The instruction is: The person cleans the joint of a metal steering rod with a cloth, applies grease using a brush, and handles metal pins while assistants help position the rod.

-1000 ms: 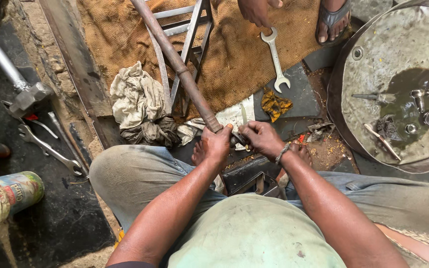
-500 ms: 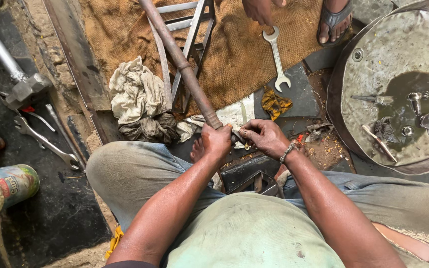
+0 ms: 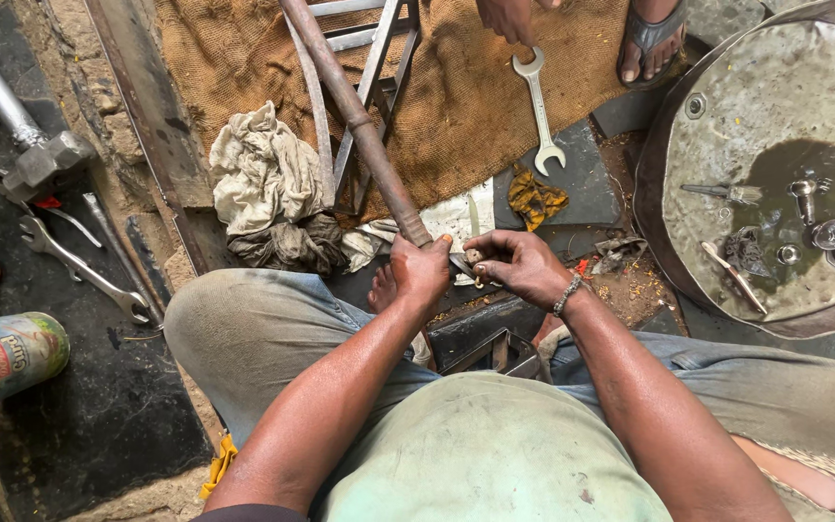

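In the head view, the left hand (image 3: 419, 271) is clenching around the near end of a long rusty pipe (image 3: 355, 121), which is slanting away from that grip over the burlap mat (image 3: 456, 116), apparently so its far length is lying supported while the near end is being steadied. The right hand (image 3: 514, 266) is pinching a small metal piece (image 3: 474, 257) just beside the pipe's end, fingers curling in to line it up; what the piece is cannot be told. Left of the grip a dirty rag (image 3: 268, 188) is lying within reach. Beyond it, another person's hand (image 3: 509, 17) is touching a spanner (image 3: 538, 111).
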